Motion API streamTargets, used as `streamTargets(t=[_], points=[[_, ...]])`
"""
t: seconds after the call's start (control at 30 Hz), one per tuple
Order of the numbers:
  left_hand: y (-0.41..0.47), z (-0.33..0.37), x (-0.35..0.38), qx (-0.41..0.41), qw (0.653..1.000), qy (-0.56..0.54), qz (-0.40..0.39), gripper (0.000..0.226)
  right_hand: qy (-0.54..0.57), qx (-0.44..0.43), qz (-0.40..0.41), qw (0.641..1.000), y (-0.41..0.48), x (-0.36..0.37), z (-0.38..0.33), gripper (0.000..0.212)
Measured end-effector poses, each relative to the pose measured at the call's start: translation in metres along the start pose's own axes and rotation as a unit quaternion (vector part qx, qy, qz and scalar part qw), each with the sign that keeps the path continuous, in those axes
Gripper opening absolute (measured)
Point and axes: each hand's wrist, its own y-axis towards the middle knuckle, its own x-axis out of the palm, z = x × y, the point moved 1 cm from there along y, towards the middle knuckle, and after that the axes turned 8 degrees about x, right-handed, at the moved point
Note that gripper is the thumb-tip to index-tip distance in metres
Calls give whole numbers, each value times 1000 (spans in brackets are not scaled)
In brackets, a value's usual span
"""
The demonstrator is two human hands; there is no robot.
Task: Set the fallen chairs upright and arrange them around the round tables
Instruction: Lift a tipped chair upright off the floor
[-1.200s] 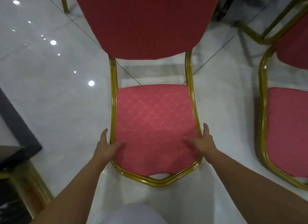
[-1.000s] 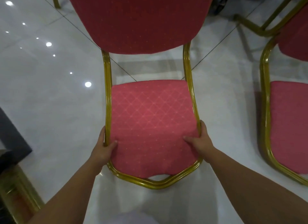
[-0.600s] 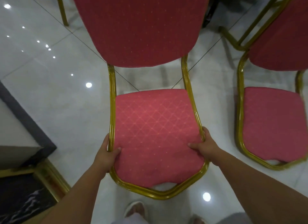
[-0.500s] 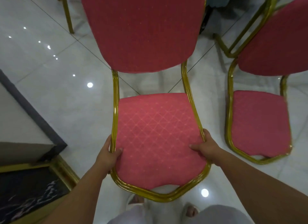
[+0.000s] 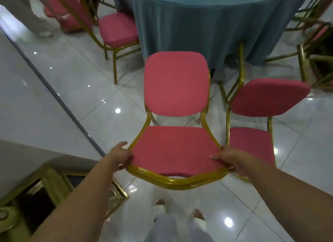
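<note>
A red padded chair (image 5: 175, 148) with a gold metal frame is held in front of me, its backrest pointing away toward a round table (image 5: 207, 20) draped in blue-grey cloth. My left hand (image 5: 120, 156) grips the left side of the seat frame. My right hand (image 5: 228, 158) grips the right side, thumb on the cushion. A second red chair (image 5: 252, 139) is close on the right, its backrest tilted. A third red chair (image 5: 117, 29) stands upright at the table's left.
Gold chair legs (image 5: 310, 61) of more chairs crowd the far right by the table. A white wall panel with a dark strip (image 5: 54, 90) runs along the left, with a gold-framed base (image 5: 54, 184) at lower left. Glossy white floor tiles (image 5: 297, 187) lie underneath; my feet show below the seat.
The chair has tipped from lying back toward an upright pose, its backrest swinging away from me. My view has lifted, bringing the table and the chairs beside it into sight. Both hands kept their grip.
</note>
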Motion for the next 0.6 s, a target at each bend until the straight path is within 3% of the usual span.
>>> streamTargets(t=[0.13, 0.2, 0.3, 0.37, 0.43, 0.6], points=[[-19, 56, -22, 4, 998, -62, 23, 28, 17, -6, 28, 999, -41, -25, -35, 26], [-20, 83, -30, 0, 996, -84, 21, 12, 39, 0, 51, 998, -56, -35, -53, 29], [-9, 125, -44, 19, 995, -95, 12, 12, 64, -14, 89, 994, -79, -46, -83, 33], [-1, 153, -52, 38, 995, -87, 19, 10, 75, -33, 107, 991, -97, -52, -108, 23], [1, 180, -56, 66, 995, -71, 23, 9, 16, -77, 180, 981, -111, -57, -134, 14], [7, 239, -56, 198, 977, 79, 5, 22, -52, -164, 261, 950, -135, -67, -180, 46]])
